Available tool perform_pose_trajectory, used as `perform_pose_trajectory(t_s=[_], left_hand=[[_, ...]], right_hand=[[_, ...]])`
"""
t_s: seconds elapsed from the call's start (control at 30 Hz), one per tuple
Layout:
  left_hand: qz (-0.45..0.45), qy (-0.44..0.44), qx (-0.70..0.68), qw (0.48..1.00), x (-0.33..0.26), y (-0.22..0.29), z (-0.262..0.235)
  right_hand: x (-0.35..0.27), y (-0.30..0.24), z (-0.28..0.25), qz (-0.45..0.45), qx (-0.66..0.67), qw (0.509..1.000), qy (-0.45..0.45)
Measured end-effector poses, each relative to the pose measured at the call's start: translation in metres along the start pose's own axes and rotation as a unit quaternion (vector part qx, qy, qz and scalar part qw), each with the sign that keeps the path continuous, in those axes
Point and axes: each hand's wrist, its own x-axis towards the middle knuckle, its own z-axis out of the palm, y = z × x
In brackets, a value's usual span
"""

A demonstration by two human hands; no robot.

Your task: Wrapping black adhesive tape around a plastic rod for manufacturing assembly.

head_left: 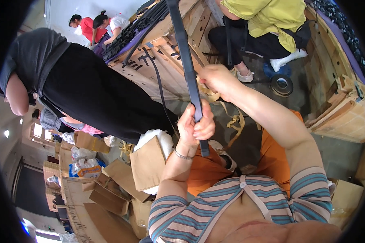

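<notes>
My left hand [196, 123] is wrapped round the lower part of a long dark-grey segmented bar, which looks like a wiper blade [189, 67]. The blade slants up and away past the top edge of the view. Close beside its middle joint is my right hand [221, 82], closed and slightly blurred. A narrow tan strip [211, 96] shows at its fingers and hangs below them. More of the tan ribbon [237, 126] lies curled between my knees. The tips of my right fingers are hard to make out.
A wooden crate [144, 73] bears many similar dark bars [136, 30]. A person in yellow [267, 24] sits ahead, near a roll of tape [281, 85]. Another person in black trousers [97, 89] bends at left. Cardboard boxes [109, 194] crowd the lower left; another wooden crate [336, 109] stands at right.
</notes>
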Motion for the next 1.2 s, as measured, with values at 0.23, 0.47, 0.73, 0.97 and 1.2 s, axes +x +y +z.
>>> perform_pose_trajectory(t_s=[0.23, 0.47, 0.73, 0.97, 1.2], left_hand=[[-0.02, -0.186, 0.01, 0.982, 0.0, 0.002, 0.032], [-0.064, -0.193, -0.174, 0.963, -0.008, 0.002, 0.019], [-0.082, -0.205, -0.276, 0.936, -0.001, -0.001, 0.011], [0.014, 0.075, 0.199, 0.977, -0.009, 0.009, -0.003], [-0.044, 0.083, 0.272, 0.958, -0.022, 0.014, -0.009]], right_hand=[[-0.013, -0.022, 0.007, 0.095, 0.169, 0.956, -0.219], [-0.046, -0.067, 0.022, -0.047, 0.233, 0.93, -0.282], [-0.029, -0.058, 0.008, -0.068, 0.17, 0.934, -0.306], [-0.023, -0.054, -0.003, -0.083, 0.078, 0.976, -0.186], [-0.016, -0.054, -0.026, -0.128, 0.047, 0.984, -0.114]])
